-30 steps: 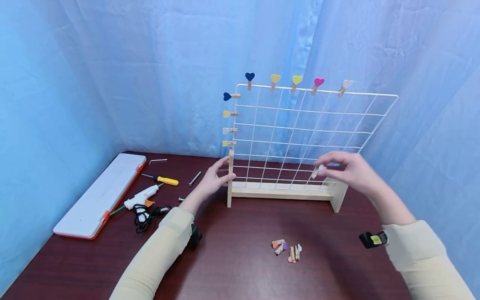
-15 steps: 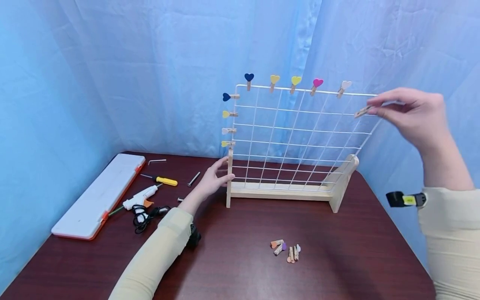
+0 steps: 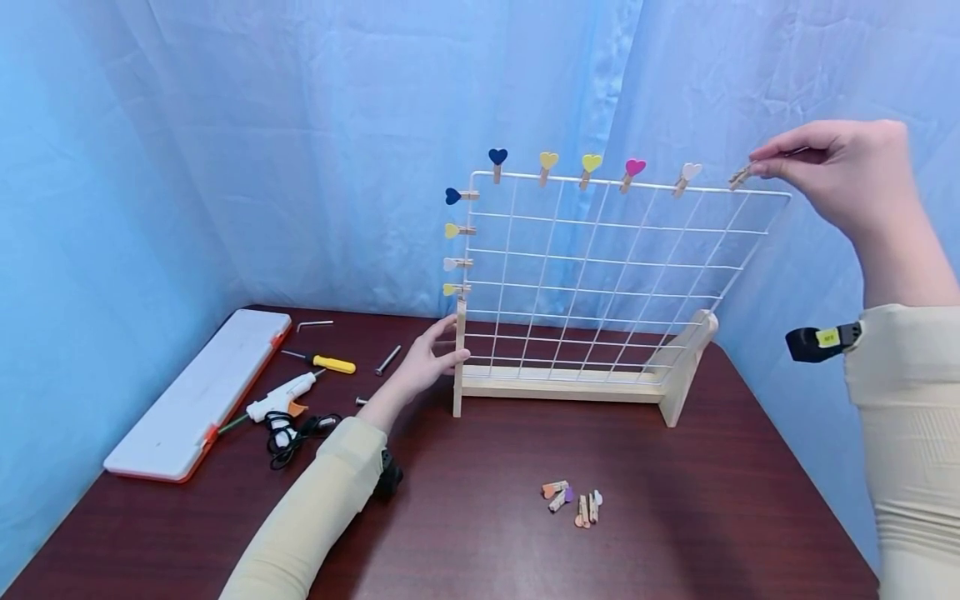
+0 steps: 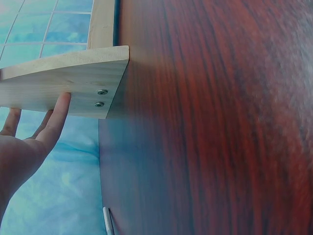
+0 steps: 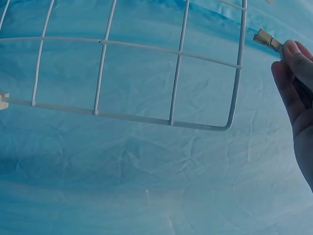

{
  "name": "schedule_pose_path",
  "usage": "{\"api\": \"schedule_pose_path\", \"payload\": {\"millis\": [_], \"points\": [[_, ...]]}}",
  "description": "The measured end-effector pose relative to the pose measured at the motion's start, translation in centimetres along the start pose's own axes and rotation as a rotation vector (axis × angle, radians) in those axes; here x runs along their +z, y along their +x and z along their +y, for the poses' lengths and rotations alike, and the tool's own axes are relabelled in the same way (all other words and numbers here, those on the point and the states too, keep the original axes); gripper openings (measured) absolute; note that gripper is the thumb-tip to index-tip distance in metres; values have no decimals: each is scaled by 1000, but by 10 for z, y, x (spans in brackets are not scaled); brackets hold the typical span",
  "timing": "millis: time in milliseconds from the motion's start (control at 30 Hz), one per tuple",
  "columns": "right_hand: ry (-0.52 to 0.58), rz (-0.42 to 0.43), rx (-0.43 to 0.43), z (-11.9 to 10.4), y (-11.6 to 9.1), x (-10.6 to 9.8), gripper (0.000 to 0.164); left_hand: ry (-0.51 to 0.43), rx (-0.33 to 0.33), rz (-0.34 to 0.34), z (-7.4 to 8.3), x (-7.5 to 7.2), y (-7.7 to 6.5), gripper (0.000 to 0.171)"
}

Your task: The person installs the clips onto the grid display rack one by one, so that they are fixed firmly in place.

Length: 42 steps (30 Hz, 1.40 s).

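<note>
In the head view my right hand (image 3: 847, 171) pinches a wooden heart clothespin (image 3: 741, 177) between thumb and fingers. Its free end overlaps the top wire of a white wire grid (image 3: 600, 221), right of a white-heart clothespin (image 3: 687, 178). The right wrist view shows a gap between this clothespin (image 5: 268, 40) and the grid's outer wire (image 5: 239, 67); its heart is hidden by the fingers. My left hand (image 3: 427, 360) rests against the left wooden side panel (image 4: 68, 81) of the stand, fingers spread and fairly straight. Other heart clothespins line the grid's top and left wires.
Several loose clothespins (image 3: 573, 504) lie on the dark table (image 3: 480, 558) before the stand. At left are a white case (image 3: 198, 392), a glue gun (image 3: 281, 396) with black cord, a yellow screwdriver (image 3: 333, 364), a hex key (image 3: 315, 323) and a bolt (image 3: 387, 359).
My right hand has risen from low at the grid's right side to its top wire, carrying the clothespin. My left hand has stayed against the side panel.
</note>
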State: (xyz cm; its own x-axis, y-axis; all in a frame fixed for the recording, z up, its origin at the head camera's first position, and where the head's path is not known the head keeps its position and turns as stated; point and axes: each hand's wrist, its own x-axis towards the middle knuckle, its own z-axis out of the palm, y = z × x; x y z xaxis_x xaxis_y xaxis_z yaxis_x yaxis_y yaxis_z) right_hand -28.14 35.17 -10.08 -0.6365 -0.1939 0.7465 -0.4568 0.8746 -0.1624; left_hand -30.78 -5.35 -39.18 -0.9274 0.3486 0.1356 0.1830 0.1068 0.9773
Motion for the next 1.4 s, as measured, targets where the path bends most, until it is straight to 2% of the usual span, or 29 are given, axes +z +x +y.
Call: {"api": "schedule_pose_path", "payload": {"millis": [267,500,700,867,1000,1133,1267,1400], "points": [[-59,-94,-40,3,8,4,16,4,15,-1,-1,0,1,66],[-93,-172,-32,1,12,8,17,-7,12,2,-3,0,2,67],[-77,-192,18,2,9,9,22,-18,10,16,-22,-1,12,68],[5,-152,18,-5,5,5,25,14,26,33,-26,0,12,67],[119,-81,-128,-21,-1,7,24,12,36,45,-26,1,13,65],[239,-82,-298,-36,-16,21,34,10,37,48,-24,2,13,65],[299,-181,-350,-45,-43,48,40,4,39,43,-24,4,13,65],[332,-309,-391,-50,-81,84,40,3,35,35,-23,6,13,66]]}}
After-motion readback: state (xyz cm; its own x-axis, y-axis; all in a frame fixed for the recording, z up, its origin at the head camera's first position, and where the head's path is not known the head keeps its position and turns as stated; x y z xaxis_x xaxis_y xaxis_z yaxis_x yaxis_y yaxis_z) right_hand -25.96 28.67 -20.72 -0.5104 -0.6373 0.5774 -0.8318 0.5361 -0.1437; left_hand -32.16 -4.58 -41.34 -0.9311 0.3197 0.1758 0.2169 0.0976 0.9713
